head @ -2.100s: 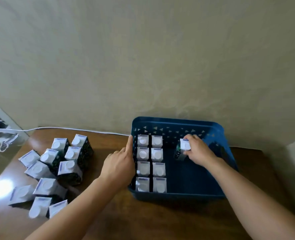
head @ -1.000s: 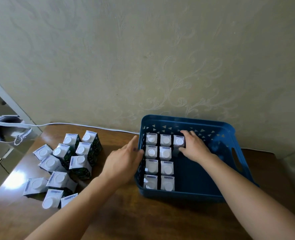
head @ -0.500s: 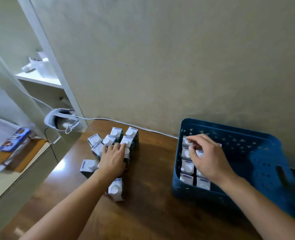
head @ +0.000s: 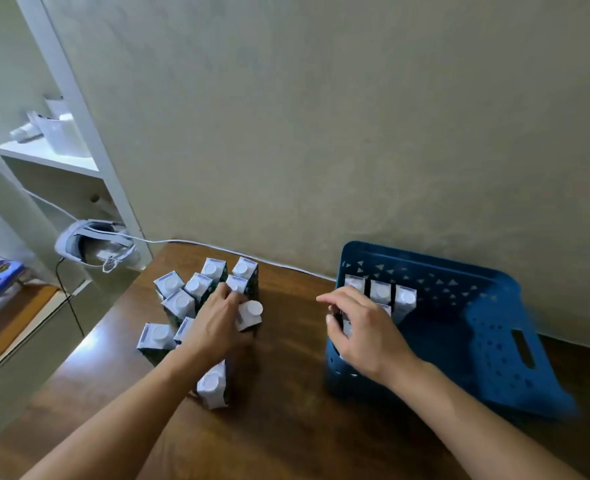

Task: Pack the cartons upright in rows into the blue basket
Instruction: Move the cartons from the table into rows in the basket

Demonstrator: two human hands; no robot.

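Note:
The blue basket (head: 487, 341) stands on the right of the wooden table (head: 286, 427), against the wall. White-topped cartons (head: 380, 292) stand upright in rows along its left side; my right hand (head: 362, 337) hovers over them at the basket's left rim, fingers spread and empty, hiding the nearer ones. To the left is a cluster of several loose cartons (head: 182, 303), some upright, some tilted. My left hand (head: 214, 327) lies on this cluster, its fingers wrapped around one tilted carton (head: 250, 315). Another carton (head: 213, 384) stands just under my left wrist.
A white headset (head: 92, 244) lies on a ledge at the back left, its white cable (head: 189, 241) running along the wall behind the cartons. A white shelf unit (head: 54, 157) rises at the left. The basket's right half holds nothing.
My left hand left the basket's edge, moved to the loose cartons and closed on one. My right hand let go of the carton it set in the back row. The view swung left.

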